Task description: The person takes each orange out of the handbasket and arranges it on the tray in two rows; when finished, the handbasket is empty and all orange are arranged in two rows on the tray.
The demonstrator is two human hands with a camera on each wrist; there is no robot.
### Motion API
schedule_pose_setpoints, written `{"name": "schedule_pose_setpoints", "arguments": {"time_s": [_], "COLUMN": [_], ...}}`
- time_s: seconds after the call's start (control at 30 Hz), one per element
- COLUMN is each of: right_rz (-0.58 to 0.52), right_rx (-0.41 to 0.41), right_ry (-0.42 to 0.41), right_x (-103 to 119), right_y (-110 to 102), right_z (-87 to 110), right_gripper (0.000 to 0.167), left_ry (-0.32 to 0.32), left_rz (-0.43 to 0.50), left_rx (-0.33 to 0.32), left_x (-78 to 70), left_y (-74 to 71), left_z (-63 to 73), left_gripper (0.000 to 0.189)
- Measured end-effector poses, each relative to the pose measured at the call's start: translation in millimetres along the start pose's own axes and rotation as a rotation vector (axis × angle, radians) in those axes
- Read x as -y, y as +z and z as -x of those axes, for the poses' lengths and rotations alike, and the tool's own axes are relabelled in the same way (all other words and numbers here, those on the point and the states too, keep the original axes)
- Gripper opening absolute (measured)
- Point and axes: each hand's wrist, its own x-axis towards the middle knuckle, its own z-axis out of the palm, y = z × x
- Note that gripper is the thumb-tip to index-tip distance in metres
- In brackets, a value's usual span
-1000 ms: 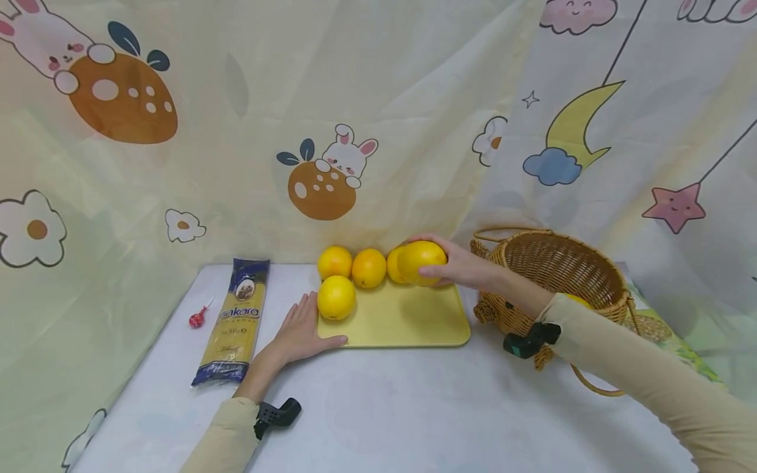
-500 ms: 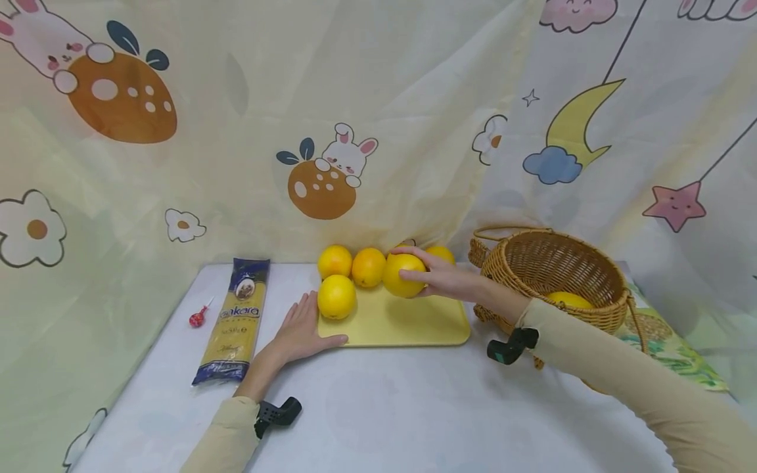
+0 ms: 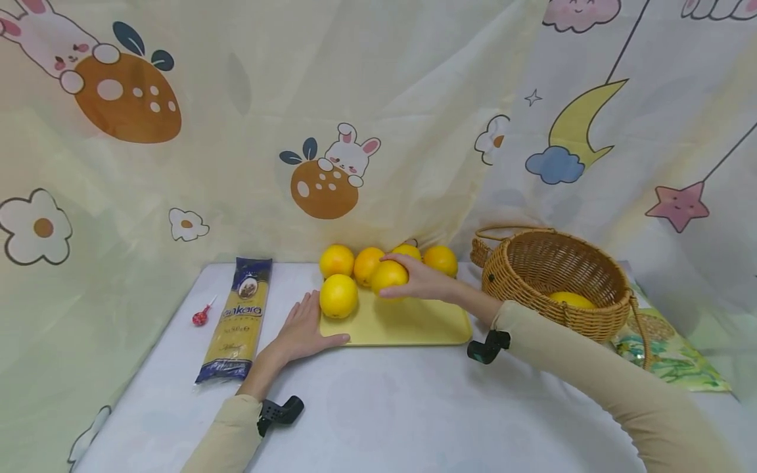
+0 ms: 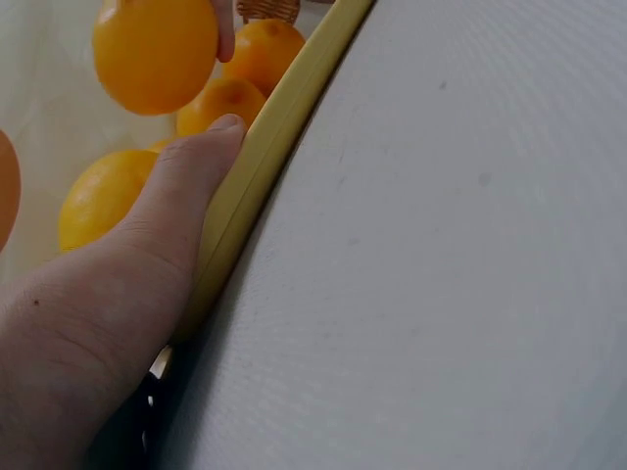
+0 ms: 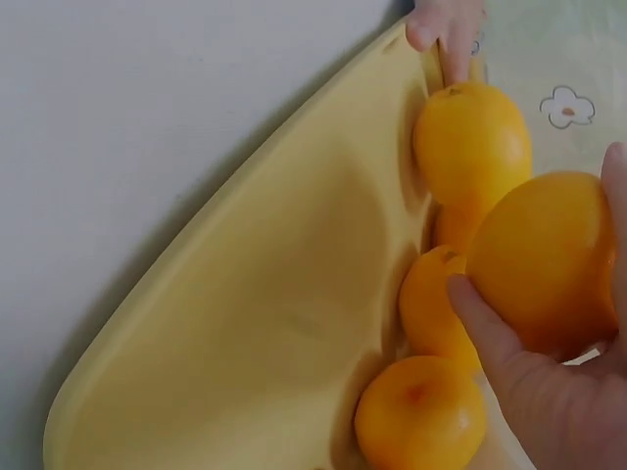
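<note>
My right hand (image 3: pixel 421 279) grips an orange (image 5: pixel 545 266) between thumb and fingers, held up over the yellow tray (image 3: pixel 414 328). Behind it, several oranges stand in a row along the tray's far side, the leftmost orange (image 3: pixel 337 261) and the rightmost orange (image 3: pixel 440 261) at its ends. One more orange (image 3: pixel 339 296) sits in front of the row at the left. My left hand (image 3: pixel 303 330) lies with straight fingers along the tray's left end, its thumb on the near rim, as the left wrist view also shows.
A wicker basket (image 3: pixel 503 279) with a yellow fruit (image 3: pixel 572 300) inside stands at the right, beside a green printed packet (image 3: pixel 674 348). To the left lie a pasta packet (image 3: pixel 236 328) and a red lollipop (image 3: pixel 200 317). A printed curtain (image 3: pixel 414 98) hangs behind the table.
My right hand has carried the orange leftward and slightly nearer, from the tray's right end toward its middle. The row's right-hand oranges have come into sight. My left hand has stayed in place.
</note>
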Motion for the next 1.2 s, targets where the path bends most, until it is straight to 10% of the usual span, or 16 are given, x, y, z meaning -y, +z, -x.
{"name": "schedule_pose_setpoints", "arguments": {"time_s": [0.27, 0.73, 1.2], "right_rz": [-0.02, 0.247, 0.294], "right_rx": [0.075, -0.09, -0.197], "right_ry": [-0.032, -0.125, -0.092], "right_x": [-5, -11, -1], "right_y": [16, 41, 51], "right_z": [-7.4, -16.3, -16.0], "right_gripper": [0.069, 0.077, 0.083], "left_ry": [-0.005, -0.003, -0.001], "left_rz": [-0.006, -0.004, -0.006], "left_rx": [0.009, 0.006, 0.005], "left_x": [0.0, -0.4, -1.2], "left_y": [1.4, 3.0, 0.0], "left_z": [-0.9, -0.1, -2.1], "left_gripper": [0.132, 0.132, 0.131]}}
